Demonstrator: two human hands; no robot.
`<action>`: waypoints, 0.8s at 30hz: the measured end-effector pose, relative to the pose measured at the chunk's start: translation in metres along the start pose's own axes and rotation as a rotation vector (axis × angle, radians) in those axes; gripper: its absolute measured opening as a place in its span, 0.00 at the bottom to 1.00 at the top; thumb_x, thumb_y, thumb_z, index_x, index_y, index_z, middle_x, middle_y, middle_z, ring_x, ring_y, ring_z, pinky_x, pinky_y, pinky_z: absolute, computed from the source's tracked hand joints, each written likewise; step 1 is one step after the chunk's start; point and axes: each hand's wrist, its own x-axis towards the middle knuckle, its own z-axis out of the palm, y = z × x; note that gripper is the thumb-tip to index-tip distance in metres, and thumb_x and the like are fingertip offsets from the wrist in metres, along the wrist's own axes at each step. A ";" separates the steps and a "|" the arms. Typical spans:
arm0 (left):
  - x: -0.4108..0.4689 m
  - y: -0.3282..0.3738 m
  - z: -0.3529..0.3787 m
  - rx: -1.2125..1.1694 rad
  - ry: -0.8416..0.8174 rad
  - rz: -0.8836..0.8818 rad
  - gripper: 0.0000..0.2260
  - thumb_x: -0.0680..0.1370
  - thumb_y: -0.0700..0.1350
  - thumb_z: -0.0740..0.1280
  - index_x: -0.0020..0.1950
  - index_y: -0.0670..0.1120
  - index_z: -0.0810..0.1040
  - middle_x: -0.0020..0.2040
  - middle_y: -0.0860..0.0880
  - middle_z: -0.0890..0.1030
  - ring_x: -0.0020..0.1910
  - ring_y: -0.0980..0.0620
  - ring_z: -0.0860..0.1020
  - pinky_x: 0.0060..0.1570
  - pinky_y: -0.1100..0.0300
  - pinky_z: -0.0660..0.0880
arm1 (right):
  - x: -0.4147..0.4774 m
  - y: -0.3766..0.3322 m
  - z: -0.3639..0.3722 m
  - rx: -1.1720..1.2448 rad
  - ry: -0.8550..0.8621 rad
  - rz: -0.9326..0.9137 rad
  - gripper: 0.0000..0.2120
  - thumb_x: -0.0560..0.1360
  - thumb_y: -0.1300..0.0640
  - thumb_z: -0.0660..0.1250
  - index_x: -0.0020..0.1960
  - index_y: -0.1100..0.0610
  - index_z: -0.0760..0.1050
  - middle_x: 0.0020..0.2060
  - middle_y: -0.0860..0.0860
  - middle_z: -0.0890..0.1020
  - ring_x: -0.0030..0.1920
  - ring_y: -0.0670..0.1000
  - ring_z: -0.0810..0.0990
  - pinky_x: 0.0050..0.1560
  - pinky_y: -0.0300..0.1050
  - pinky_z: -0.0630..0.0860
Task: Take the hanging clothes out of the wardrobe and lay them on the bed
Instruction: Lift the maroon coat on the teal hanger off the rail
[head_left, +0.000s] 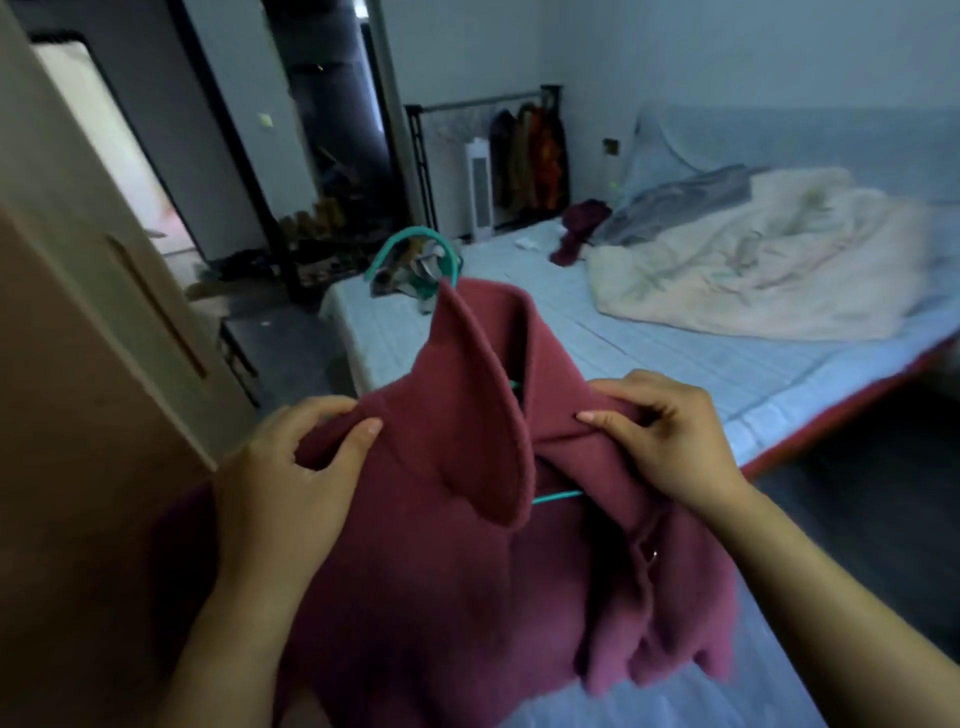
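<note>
A maroon wool coat on a teal hanger was held up over the bed. The fingers of the left hand and right hand each pinched a shoulder. Its broad collar stood upright between the two thumbs, and the hanger's hook rose beyond the fingertips. The pale blue mattress stretched away past the right-hand fingers. The wardrobe, tan-panelled, stood just outside the left-hand fingers.

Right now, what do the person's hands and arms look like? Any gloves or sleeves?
No gloves. The left hand and right hand are both bare, with short plain nails and no rings, watch or bracelet showing. The forearms are bare too: no sleeve shows as far as the picture reaches.
</note>
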 end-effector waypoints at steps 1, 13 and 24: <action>-0.005 0.002 0.021 -0.039 -0.040 -0.040 0.04 0.70 0.50 0.72 0.44 0.56 0.80 0.42 0.57 0.80 0.45 0.53 0.78 0.45 0.58 0.70 | -0.004 0.013 -0.014 -0.043 -0.015 0.004 0.12 0.68 0.42 0.70 0.51 0.40 0.79 0.35 0.43 0.79 0.35 0.43 0.78 0.39 0.40 0.73; 0.057 0.019 0.173 -0.137 -0.172 -0.143 0.05 0.71 0.53 0.71 0.42 0.54 0.80 0.38 0.60 0.80 0.40 0.65 0.77 0.39 0.68 0.69 | 0.073 0.147 -0.068 -0.179 -0.067 -0.041 0.15 0.70 0.44 0.69 0.52 0.50 0.81 0.36 0.47 0.79 0.35 0.45 0.77 0.39 0.43 0.74; 0.196 -0.060 0.278 -0.034 -0.192 -0.291 0.04 0.71 0.54 0.70 0.43 0.56 0.78 0.41 0.59 0.80 0.44 0.57 0.78 0.50 0.50 0.75 | 0.210 0.289 0.044 -0.074 -0.206 0.042 0.12 0.67 0.48 0.72 0.51 0.47 0.82 0.34 0.42 0.78 0.34 0.39 0.75 0.37 0.36 0.71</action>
